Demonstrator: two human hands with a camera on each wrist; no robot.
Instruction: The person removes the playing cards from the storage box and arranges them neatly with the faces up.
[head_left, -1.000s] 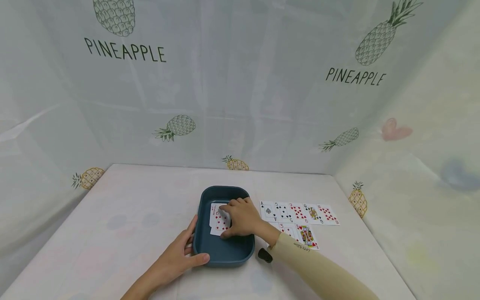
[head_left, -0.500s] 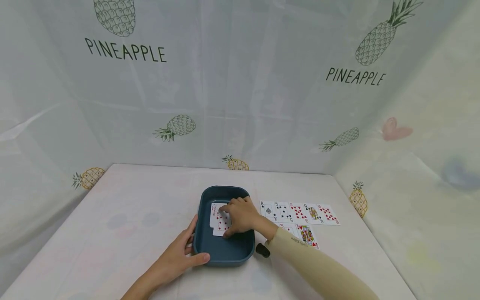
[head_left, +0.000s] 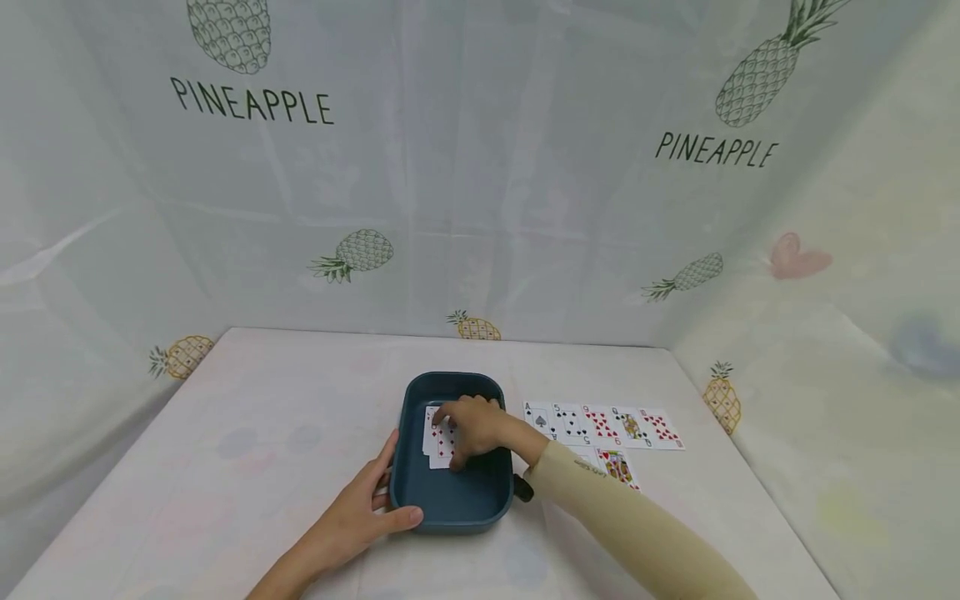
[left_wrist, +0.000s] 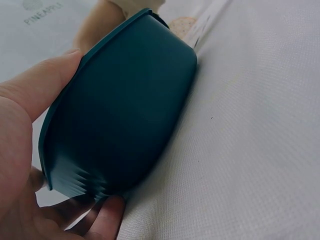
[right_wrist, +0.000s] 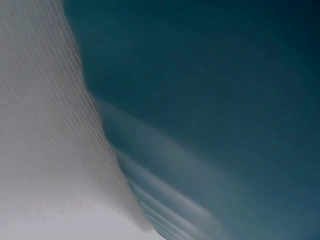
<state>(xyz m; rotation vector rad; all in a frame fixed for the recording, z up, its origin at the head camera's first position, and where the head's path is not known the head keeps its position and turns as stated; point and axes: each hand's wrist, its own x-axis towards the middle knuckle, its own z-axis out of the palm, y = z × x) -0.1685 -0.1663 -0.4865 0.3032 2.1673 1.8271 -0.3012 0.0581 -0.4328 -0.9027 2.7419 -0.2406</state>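
Observation:
A dark blue rectangular tray (head_left: pixel 455 504) stands on the white cloth in the head view. My left hand (head_left: pixel 363 512) grips its near left side, thumb at the rim and fingers against the outer wall. The left wrist view shows that hand (left_wrist: pixel 40 100) around the tray's wall (left_wrist: pixel 125 105). Inside the tray lie overlapping playing cards (head_left: pixel 441 445), a red diamonds card uppermost. My right hand (head_left: pixel 480 425) reaches over the right rim and pinches the upper card between thumb and fingers, partly covering it. The right wrist view holds only the tray's wall (right_wrist: pixel 200 100) and cloth (right_wrist: pixel 45 110).
Right of the tray, a row of several face-up playing cards (head_left: pixel 602 425) lies on the cloth. A king (head_left: pixel 617 467) shows in a second row below, partly behind the right sleeve (head_left: pixel 600 500). A small black object (head_left: pixel 523 488) sits beneath that sleeve. Pineapple-print sheets (head_left: pixel 450 167) enclose the table.
My right hand and the cards under it have shifted only slightly within the tray. The sleeve has moved a little left, covering more of the second card row. The left hand keeps its grip.

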